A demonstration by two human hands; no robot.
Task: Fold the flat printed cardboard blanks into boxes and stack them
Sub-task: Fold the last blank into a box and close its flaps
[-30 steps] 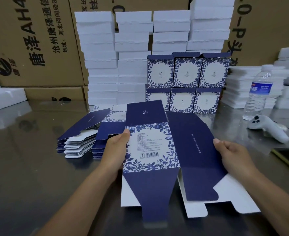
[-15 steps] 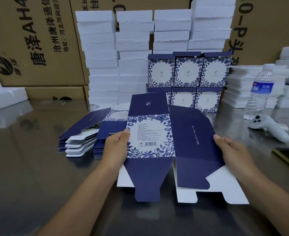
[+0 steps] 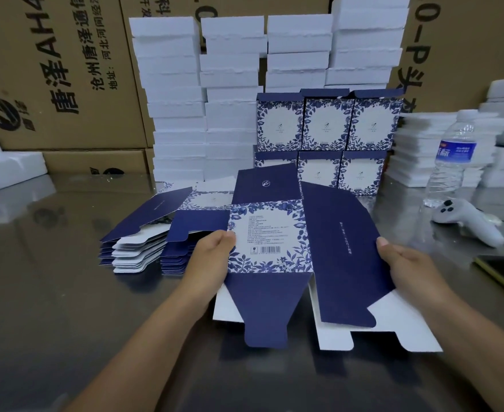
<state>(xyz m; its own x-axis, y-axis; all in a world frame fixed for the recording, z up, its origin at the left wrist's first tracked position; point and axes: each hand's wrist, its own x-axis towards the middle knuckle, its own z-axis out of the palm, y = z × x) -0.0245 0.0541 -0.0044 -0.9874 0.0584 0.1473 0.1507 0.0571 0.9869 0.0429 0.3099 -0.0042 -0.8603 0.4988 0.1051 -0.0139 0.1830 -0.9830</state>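
A flat blue-and-white printed blank (image 3: 270, 242) hangs above the metal table (image 3: 51, 292) between my hands, barcode panel facing me, dark blue flaps hanging at its near end. My left hand (image 3: 212, 263) grips its left edge, thumb on the printed panel. My right hand (image 3: 408, 272) grips the right edge of the dark blue side panel. A pile of flat blanks (image 3: 155, 233) lies just left of it. Several folded boxes (image 3: 325, 126) stand stacked in two rows behind.
White foam blocks (image 3: 230, 84) are piled tall at the back, more foam (image 3: 423, 150) at the right. A water bottle (image 3: 453, 159) and a white controller (image 3: 467, 221) sit at the right. A dark tablet edge (image 3: 503, 272) lies near my right hand. Brown cartons (image 3: 60, 69) form the back wall.
Both hands have lifted the blank and drawn it away from me toward the stacked boxes; the near flaps have risen off the table. The grip is unchanged.
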